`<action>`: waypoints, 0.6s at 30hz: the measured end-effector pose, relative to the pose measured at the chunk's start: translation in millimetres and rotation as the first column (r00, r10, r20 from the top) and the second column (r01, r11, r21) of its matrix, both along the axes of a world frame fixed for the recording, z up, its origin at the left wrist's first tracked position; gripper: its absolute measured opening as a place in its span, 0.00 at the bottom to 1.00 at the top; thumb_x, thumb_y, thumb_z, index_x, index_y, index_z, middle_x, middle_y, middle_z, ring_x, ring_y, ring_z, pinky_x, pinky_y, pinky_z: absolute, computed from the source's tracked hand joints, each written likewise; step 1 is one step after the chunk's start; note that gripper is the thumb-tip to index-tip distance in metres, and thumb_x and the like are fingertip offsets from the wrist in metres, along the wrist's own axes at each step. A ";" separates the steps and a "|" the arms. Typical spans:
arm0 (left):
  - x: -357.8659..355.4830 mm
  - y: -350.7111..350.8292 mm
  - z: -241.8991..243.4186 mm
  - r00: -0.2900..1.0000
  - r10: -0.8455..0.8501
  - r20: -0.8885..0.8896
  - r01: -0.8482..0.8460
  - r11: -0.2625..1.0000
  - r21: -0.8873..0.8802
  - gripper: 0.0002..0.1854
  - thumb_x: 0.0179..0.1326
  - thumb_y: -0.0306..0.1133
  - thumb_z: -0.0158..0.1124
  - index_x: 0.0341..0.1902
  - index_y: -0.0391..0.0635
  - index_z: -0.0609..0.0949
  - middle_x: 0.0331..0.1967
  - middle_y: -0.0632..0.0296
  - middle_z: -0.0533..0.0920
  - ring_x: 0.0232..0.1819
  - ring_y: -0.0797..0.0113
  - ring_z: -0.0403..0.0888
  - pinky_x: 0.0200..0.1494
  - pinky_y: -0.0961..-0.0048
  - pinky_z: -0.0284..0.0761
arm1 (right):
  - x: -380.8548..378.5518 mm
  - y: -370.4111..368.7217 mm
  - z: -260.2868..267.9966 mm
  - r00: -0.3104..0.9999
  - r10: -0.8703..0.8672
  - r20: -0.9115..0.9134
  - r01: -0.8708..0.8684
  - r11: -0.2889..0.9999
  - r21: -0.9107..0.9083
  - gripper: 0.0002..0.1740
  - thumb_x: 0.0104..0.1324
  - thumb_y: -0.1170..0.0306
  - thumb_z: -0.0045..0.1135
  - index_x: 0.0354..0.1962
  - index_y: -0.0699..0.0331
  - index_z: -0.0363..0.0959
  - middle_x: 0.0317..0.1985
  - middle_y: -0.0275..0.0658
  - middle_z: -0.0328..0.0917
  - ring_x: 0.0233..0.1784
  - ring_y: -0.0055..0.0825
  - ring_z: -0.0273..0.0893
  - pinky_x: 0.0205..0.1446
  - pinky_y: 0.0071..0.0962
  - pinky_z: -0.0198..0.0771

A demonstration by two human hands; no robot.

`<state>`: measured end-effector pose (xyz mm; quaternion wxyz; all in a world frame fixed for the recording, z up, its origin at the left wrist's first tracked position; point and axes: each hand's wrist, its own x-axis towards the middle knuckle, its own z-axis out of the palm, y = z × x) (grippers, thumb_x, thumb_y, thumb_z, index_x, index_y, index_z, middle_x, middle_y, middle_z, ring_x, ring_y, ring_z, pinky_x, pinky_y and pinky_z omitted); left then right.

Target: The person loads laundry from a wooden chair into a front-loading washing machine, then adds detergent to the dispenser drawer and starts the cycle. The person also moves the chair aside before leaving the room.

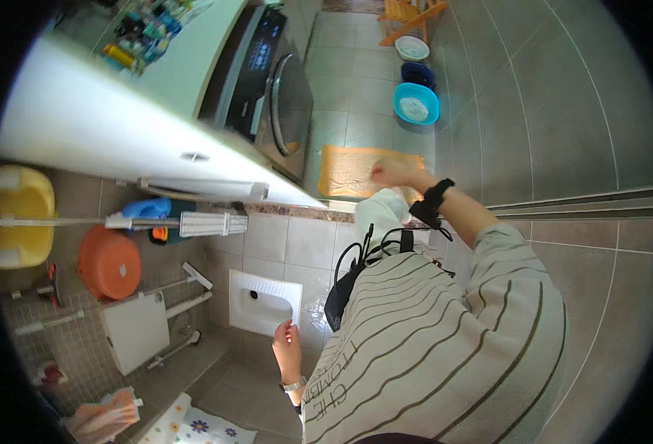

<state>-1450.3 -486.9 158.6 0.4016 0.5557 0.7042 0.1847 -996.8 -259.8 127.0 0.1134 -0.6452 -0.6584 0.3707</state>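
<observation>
My left hand [287,336], with a metal-banded watch at its wrist, hangs beside the near corner of the white squat toilet [243,302]. Its fingers are loosely curled, and no object shows in them. Above the orange-yellow floor mat [346,169] is my right hand [391,172], slightly blurred, with a black band [433,204] round the wrist; its fingers look bent and their tips are unclear. A foot or leg in pale cloth [380,213] reaches the doorway sill below that hand. Black cords and a dark bag-like item [344,297] hang at my front.
A front-loading washing machine [254,77] stands past the white door [110,105]. Several basins, one of them light blue [416,104], line the right wall near a wooden folding chair [409,14]. An orange basin [110,262] and a yellow tub [22,191] hang at left. The toilet floor looks wet.
</observation>
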 end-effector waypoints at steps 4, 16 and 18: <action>56.2 76.3 4.6 0.988 -0.149 0.026 0.149 0.989 0.025 0.12 0.61 0.31 0.56 0.45 0.37 0.78 0.34 0.53 0.80 0.33 0.64 0.79 0.37 0.72 0.75 | 114.4 -5.2 9.3 0.784 -0.551 -0.285 0.549 0.830 -0.095 0.17 0.62 0.58 0.49 0.37 0.64 0.75 0.28 0.36 0.78 0.32 0.25 0.76 0.36 0.25 0.69; 360.2 383.4 32.0 0.845 -0.530 -0.072 0.530 0.848 -0.022 0.13 0.60 0.36 0.59 0.46 0.42 0.78 0.33 0.55 0.80 0.32 0.66 0.78 0.35 0.73 0.73 | 429.1 124.2 -17.1 0.161 -0.763 -0.626 0.914 0.354 -0.197 0.12 0.63 0.64 0.55 0.36 0.65 0.77 0.30 0.34 0.80 0.29 0.18 0.76 0.32 0.16 0.69; 370.0 417.0 52.5 0.854 -0.509 -0.112 0.508 0.860 -0.035 0.13 0.61 0.35 0.58 0.46 0.41 0.78 0.35 0.55 0.80 0.34 0.66 0.78 0.36 0.74 0.74 | 441.8 156.0 -3.7 0.175 -0.759 -0.627 0.913 0.363 -0.185 0.12 0.62 0.64 0.57 0.36 0.66 0.77 0.30 0.35 0.80 0.28 0.18 0.75 0.32 0.16 0.70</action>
